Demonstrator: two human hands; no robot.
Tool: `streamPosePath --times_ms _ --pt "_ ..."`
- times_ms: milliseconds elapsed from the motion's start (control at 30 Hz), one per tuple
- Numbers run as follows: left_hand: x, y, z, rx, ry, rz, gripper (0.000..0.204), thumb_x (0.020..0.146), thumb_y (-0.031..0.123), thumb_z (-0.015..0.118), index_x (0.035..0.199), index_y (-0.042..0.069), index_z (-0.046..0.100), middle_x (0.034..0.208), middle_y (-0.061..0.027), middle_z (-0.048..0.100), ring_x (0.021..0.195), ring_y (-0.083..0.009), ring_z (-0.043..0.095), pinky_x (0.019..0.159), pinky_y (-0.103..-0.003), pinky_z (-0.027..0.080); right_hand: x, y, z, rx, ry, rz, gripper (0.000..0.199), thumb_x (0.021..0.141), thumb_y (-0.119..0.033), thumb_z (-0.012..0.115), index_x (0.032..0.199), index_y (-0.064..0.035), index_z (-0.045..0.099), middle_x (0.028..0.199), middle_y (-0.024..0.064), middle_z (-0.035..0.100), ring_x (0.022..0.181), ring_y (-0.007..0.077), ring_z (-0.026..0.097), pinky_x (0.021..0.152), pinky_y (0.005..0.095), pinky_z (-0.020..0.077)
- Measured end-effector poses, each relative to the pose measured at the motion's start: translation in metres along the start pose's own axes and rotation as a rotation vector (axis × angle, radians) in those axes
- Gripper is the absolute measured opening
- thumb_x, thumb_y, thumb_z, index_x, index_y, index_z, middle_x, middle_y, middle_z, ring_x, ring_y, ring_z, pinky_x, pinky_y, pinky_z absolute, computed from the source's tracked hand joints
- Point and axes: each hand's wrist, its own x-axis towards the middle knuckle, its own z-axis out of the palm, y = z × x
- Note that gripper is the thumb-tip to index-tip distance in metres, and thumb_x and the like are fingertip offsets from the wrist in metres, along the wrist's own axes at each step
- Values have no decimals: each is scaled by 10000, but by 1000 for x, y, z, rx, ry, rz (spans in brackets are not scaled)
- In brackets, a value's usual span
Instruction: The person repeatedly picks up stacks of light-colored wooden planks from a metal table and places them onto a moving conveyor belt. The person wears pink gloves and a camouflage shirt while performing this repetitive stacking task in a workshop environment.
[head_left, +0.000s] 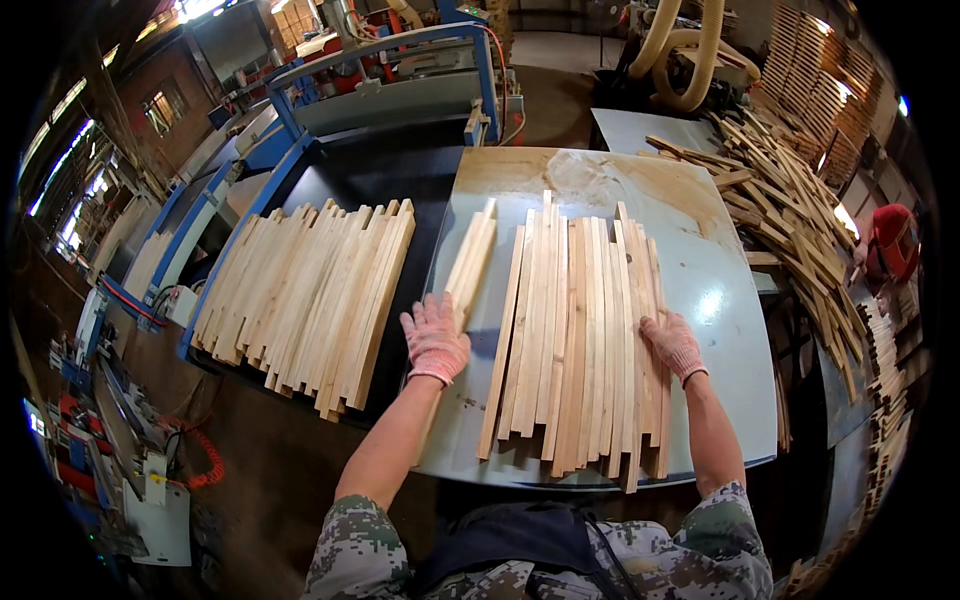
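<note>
My left hand (436, 338), in a pale pink work glove, lies with fingers spread against a pair of pale wooden strips (472, 255) at the table's left side. Part of those strips is hidden under the hand and forearm. Along the right edge of a row of wooden strips (575, 340) rests my right hand (672, 345), gloved alike, its fingers extended against the outermost strips. Some fingertips are hard to make out. The strips lie side by side with uneven ends on a smooth grey table (705, 290). A gap separates the pair from the row.
Left of the table, another row of wooden strips (305, 300) lies on a black machine bed (400, 165) under a blue frame (385, 50). Loose slats (790, 220) are heaped at the right, near a person in a red cap (893, 240). Thick ducts (690, 70) hang behind.
</note>
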Motion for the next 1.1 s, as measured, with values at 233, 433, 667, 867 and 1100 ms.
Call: streamPosePath --times_ms 233,433,667,867,1100 --pt "57 -104 28 92 27 -206 919 971 424 621 1732 68 247 1802 -225 227 1668 -413 200 1343 -593 104 3 6 9 118 -8 -23 808 987 -603 682 1538 -22 576 1532 253 582 1342 417 627 1142 466 499" --pt "49 -133 -3 -157 42 -84 996 975 548 642 1732 53 226 1800 -233 218 1671 -414 182 1359 -564 73 -2 -4 7 -147 281 29 801 1014 -497 700 1625 -30 477 1572 253 567 1476 416 515 1220 464 428" --pt "17 -390 13 -287 320 -182 1050 887 500 803 1708 67 311 1774 -250 269 1644 -440 231 1348 -568 176 -79 -169 54 310 425 -327 720 1012 -168 730 1649 1 440 1518 212 583 1382 318 588 1164 404 479" --pt "15 -622 -1 -159 268 -511 1075 890 510 790 1730 101 257 1804 -182 241 1662 -387 218 1358 -517 143 -123 -288 180 546 196 -402 671 1004 -116 712 1601 74 471 1351 124 618 1248 219 615 1112 360 503" --pt "50 -812 -59 -43 274 -782 1068 935 517 746 1745 105 187 1810 -167 222 1669 -378 199 1355 -535 134 -89 -309 321 62 217 -288 748 976 -158 752 1640 -7 443 1614 231 528 1478 382 518 1214 430 452"
